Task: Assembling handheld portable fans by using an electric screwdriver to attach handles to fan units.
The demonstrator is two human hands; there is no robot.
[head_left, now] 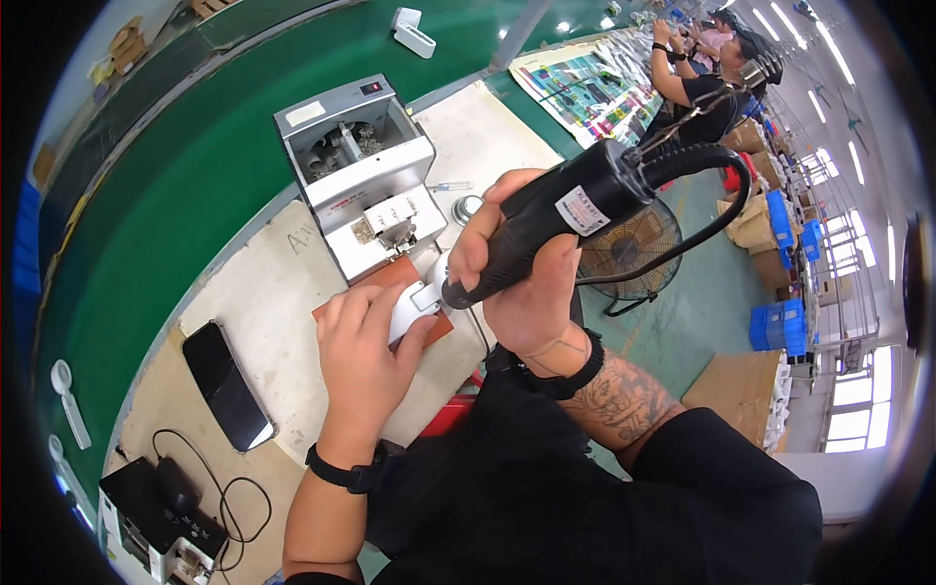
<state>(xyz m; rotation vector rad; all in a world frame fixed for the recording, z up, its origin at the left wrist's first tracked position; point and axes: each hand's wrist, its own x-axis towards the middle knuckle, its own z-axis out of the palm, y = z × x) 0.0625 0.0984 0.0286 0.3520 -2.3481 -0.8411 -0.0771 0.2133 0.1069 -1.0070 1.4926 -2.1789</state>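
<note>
My left hand (363,346) holds a white plastic part (413,310) with thumb and fingers, over an orange-brown pad (386,277) on the worktable. My right hand (541,304) is wrapped round a black electric screwdriver (546,214), tilted so its nose points down and left at the white part. The nose reaches the part's edge; whether the bit touches a screw is hidden. A cable and metal hanger run off the tool's upper end. Just beyond the pad stands a grey screw feeder (327,219) with loose screws in its open bin.
A black phone (229,385) lies left on the table (292,255). Nearer is a black device (161,512) with a looped cord. A small round metal tin (466,209) sits beside the feeder. White devices (414,37) lie on the green belt (234,136). A floor fan (629,249) stands right; co-workers (717,93) are beyond.
</note>
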